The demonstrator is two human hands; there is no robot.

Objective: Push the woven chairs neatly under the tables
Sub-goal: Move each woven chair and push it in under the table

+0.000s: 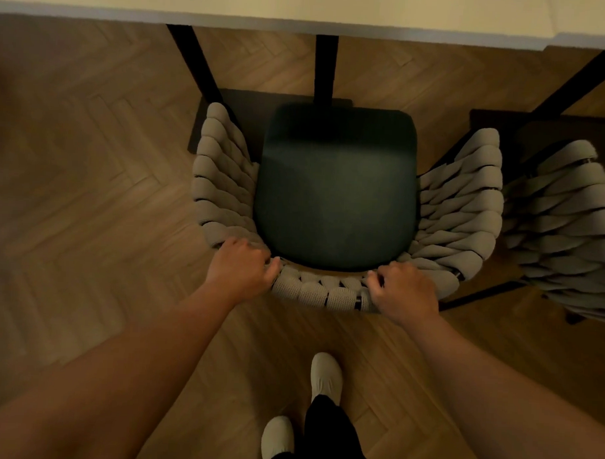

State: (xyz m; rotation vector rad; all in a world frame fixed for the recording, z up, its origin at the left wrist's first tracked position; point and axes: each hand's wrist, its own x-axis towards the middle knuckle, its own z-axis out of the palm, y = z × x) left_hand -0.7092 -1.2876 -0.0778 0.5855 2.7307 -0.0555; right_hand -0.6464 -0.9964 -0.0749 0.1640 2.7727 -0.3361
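Observation:
A woven chair (463,204) with grey braided arms and a dark green seat cushion stands right below me, facing a pale table (302,9) at the top of the view. The front of the seat lies just short of the table's edge. My left hand (240,265) grips the left end of the chair's woven backrest, fingers curled over the top. My right hand (403,289) grips the right end of the same backrest in the same way.
A second woven chair (565,224) stands close on the right, nearly touching the first. Black table legs (325,68) come down in front of the seat. Wooden herringbone floor (90,187) spreads to the left. My feet in pale shoes (325,376) are behind the chair.

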